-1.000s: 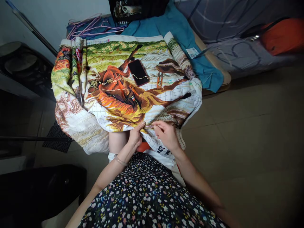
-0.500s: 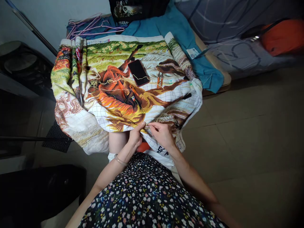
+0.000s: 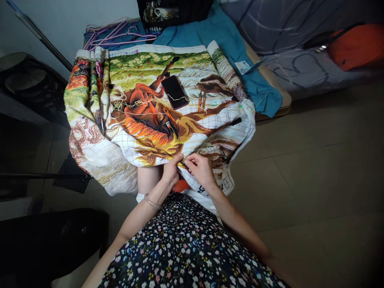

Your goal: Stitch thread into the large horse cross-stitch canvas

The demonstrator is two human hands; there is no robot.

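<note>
A large cross-stitch cloth [image 3: 144, 100] with an orange horse picture lies spread over a low table and hangs down onto my lap. My left hand [image 3: 170, 173] grips the cloth's near edge, thumb on top and fingers underneath. My right hand [image 3: 200, 170] is beside it, fingertips pinched together at the cloth's surface on a needle with pale thread that is too small to see clearly. Loose yellow thread [image 3: 132, 105] lies on the picture.
A black phone [image 3: 175, 92] and small snips [image 3: 201, 100] rest on the cloth. Behind are a teal cloth [image 3: 228, 36], pink hangers [image 3: 114, 34] and a dark basket [image 3: 168, 12]. An orange cushion [image 3: 355, 44] sits far right. Tiled floor [image 3: 315, 172] lies to the right.
My right hand has moved left along the cloth edge toward my left hand, its pinched fingers now close to the left thumb. The left hand has stayed put.
</note>
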